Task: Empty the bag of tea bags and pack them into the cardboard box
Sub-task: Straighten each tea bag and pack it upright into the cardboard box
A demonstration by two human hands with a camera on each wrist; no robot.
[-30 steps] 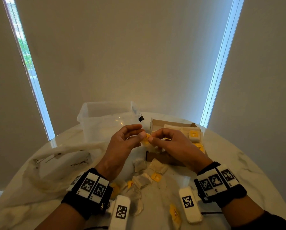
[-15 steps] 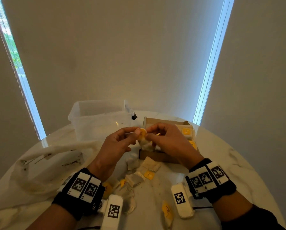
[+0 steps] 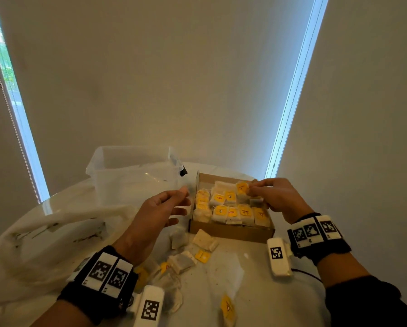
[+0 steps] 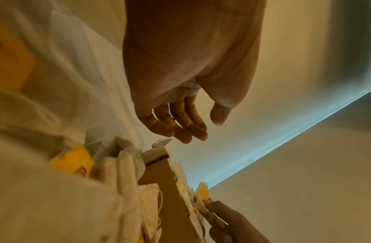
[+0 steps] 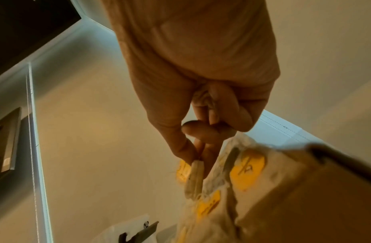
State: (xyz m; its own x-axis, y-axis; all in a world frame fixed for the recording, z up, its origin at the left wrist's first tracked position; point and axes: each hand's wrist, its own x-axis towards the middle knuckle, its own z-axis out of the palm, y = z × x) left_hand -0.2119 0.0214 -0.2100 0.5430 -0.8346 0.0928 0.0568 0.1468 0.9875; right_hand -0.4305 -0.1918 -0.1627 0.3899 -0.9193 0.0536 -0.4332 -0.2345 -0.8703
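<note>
An open cardboard box point(image 3: 230, 231) sits on the round table, filled with rows of white tea bags with yellow tags. My right hand point(image 3: 276, 197) hovers over the box's far right corner and pinches a tea bag point(image 3: 242, 188) by its yellow tag; the right wrist view shows thumb and finger pinching that tea bag point(image 5: 196, 174). My left hand point(image 3: 167, 206) hangs left of the box, fingers relaxed and holding nothing, as the left wrist view confirms point(image 4: 186, 125). Several loose tea bags point(image 3: 203, 240) lie in front of the box. The crumpled empty bag point(image 3: 44, 237) lies at the left.
A clear plastic tub point(image 3: 131, 173) stands at the back, left of the box. More loose tea bags point(image 3: 227, 309) and yellow tags lie near the table's front edge between my wrists. A wall with blinds rises close behind the table.
Both hands held one tea bag together over the table's middle. Now the left hand has let go and drawn left, and the right hand has carried the tea bag over the box.
</note>
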